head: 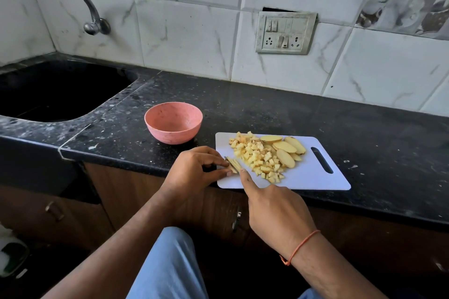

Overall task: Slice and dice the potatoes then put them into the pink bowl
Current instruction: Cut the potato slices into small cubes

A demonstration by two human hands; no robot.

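On the white cutting board (315, 177) at the front edge of the dark stone desk (267, 109), the left hand (192, 170) pinches a small bundle of potato strips (233, 165) at the board's left end. The strips' long axis runs diagonally, from far left toward near right. The right hand (274, 211) is curled round a knife (227, 160), forefinger stretched along it; the blade crosses the strips, mostly hidden. Diced potato (257, 158) is heaped mid-board, uncut slices (288, 150) just beyond to the right. The pink bowl (173, 122), holding nothing, stands just off the board's far left corner, nearer the left hand. Behind are marble-look wall tiles, a tap (85, 5) and a sink (60, 90).
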